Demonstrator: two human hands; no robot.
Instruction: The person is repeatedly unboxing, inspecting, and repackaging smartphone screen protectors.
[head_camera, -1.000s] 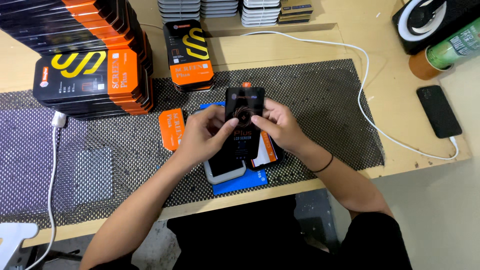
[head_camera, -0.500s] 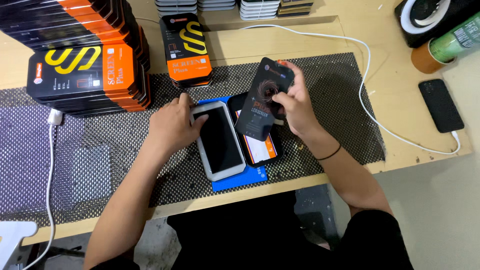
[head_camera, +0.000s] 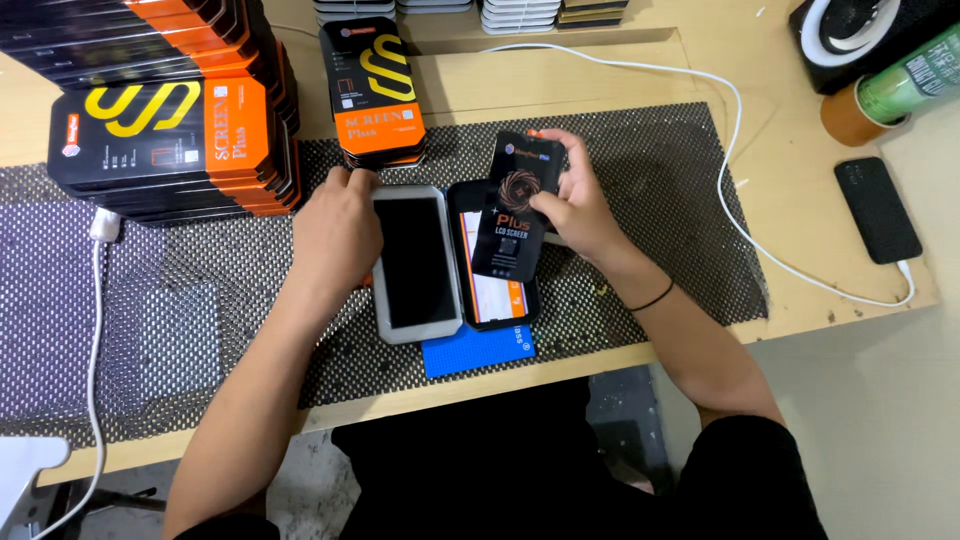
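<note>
Right grip (head_camera: 575, 205) half-hiding black card (head_camera: 515, 205)

The left hand (head_camera: 335, 235) hides the grey tray's (head_camera: 417, 265) left edge.

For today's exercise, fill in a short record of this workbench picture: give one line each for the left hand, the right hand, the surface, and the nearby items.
Left hand: left hand rests on the grey tray with a dark screen.
Right hand: right hand holds a black card above the open black box.
Surface: black mesh mat on a wooden table.
Nearby: stacked orange-black boxes, white cable, black phone.
</note>
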